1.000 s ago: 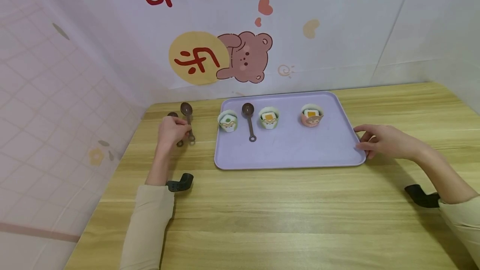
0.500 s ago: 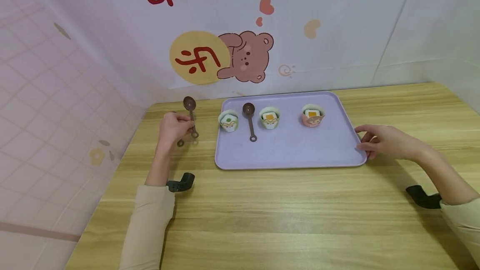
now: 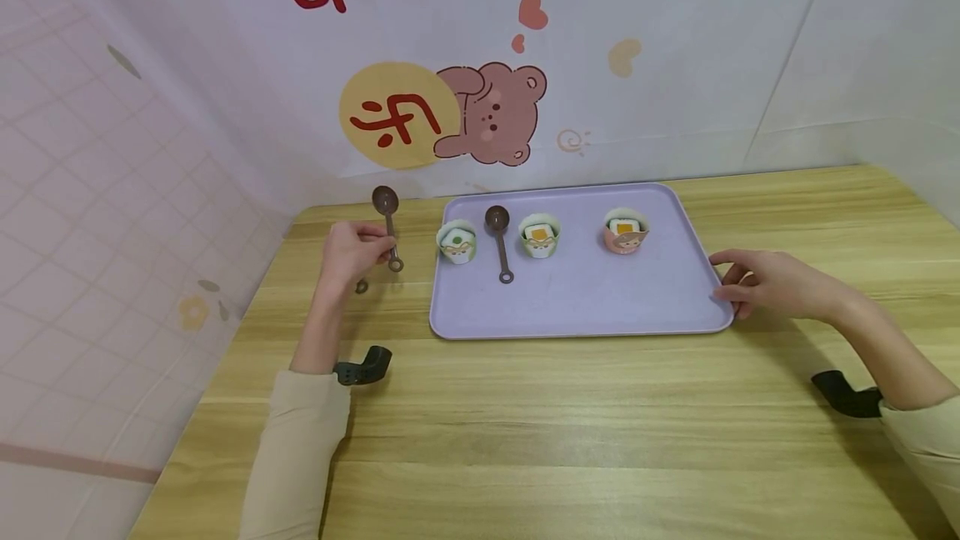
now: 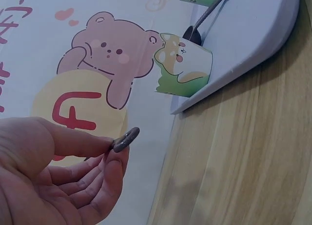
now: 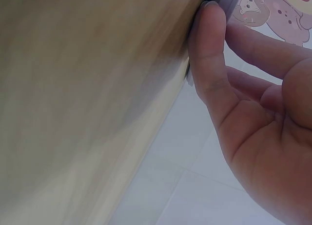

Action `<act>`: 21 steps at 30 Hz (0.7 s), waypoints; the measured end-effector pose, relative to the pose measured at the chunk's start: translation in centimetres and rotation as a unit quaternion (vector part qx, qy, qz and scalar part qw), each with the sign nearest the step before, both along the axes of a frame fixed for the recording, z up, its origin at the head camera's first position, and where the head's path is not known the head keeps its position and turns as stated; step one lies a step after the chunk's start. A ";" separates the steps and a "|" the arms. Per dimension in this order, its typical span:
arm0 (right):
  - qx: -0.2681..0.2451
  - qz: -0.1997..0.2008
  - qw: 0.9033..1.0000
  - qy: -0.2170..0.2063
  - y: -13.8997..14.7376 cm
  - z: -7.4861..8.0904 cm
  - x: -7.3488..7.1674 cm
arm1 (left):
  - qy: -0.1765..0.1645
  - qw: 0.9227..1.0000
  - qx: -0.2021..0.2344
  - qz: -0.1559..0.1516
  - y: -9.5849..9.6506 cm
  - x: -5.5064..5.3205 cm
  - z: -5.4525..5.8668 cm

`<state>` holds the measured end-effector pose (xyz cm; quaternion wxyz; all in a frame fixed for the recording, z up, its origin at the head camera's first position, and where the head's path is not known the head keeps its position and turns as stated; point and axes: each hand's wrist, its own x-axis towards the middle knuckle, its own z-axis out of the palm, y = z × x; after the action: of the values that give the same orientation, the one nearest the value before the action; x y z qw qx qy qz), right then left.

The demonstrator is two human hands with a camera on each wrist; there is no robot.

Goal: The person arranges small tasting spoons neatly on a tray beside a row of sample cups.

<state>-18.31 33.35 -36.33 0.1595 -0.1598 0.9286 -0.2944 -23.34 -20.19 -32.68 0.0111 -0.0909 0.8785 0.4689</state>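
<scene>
Dark-brown, round-bowled plastic-looking spoon (image 3: 386, 203), left of the lilac rectangular tray (image 3: 577, 307), is pinched by the left hand (image 3: 352, 252); right hand (image 3: 780, 280) touches the tray's right edge, grip unclear. Weak pinch could drop the spoon.

The person I'm watching wears long beige sleeves, plain and matte. The left sleeve (image 3: 294, 452) has soft creases and a loose, straight-edged cuff; the right sleeve (image 3: 926, 448), its near part out of my sight, bunches in folds beside its cuff. Just past each cuff juts a black, elbow-bent piece: the left wrist piece (image 3: 367, 367) shows small dots on its flat part, while the right wrist piece (image 3: 843, 392) looks smooth and thicker. Both hands are bare.
</scene>
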 end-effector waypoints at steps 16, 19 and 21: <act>-0.007 0.002 1.000 -0.001 0.0 0.0 0.0 | 0.003 1.000 0.014 -0.019 1.3 0.4 0.9; -0.010 0.003 1.000 0.001 0.0 -0.1 -0.1 | 0.003 1.000 0.013 -0.022 1.4 0.4 1.0; -0.013 0.004 1.000 0.002 0.0 -0.1 -0.1 | 0.004 1.000 0.017 -0.024 1.5 0.4 1.1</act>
<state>-18.38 33.36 -36.42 0.1568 -0.1659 0.9246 -0.3051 -22.93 -18.69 -31.59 0.0201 -0.0678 0.8723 0.4838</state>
